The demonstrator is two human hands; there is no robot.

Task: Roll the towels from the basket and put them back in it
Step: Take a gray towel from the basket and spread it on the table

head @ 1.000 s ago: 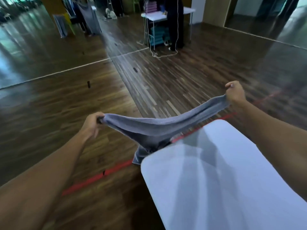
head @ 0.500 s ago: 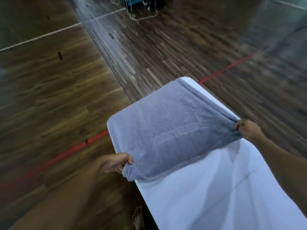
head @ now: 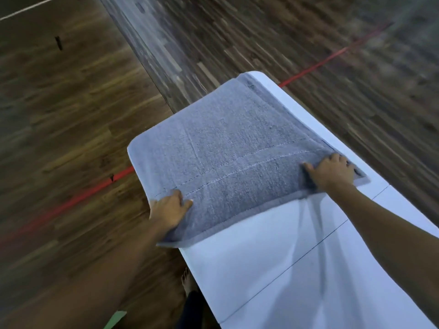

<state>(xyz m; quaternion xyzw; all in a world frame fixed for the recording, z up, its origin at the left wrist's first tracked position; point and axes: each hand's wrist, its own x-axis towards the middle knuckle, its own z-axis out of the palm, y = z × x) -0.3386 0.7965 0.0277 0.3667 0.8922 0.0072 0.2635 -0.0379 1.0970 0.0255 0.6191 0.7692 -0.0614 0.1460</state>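
Note:
A grey towel (head: 228, 148) lies spread flat over the far end of the white table (head: 273, 257), its stitched band running across near my hands. My left hand (head: 169, 207) rests on top of the towel's near left corner, thumb pointing right. My right hand (head: 330, 172) presses the near right corner with fingers spread flat. The towel's left edge reaches the table's rounded corner. No basket is in view.
The table is narrow, with a seam line (head: 308, 252) across it. Dark wooden floor with a red line (head: 71, 203) surrounds it. A bare foot (head: 186, 280) stands by the table's left edge, and a green scrap (head: 115, 319) shows at the bottom.
The towel was held stretched in the air, then lowered onto the table. Both hands have gone from gripping its corners to lying flat on them. The camera has tilted down.

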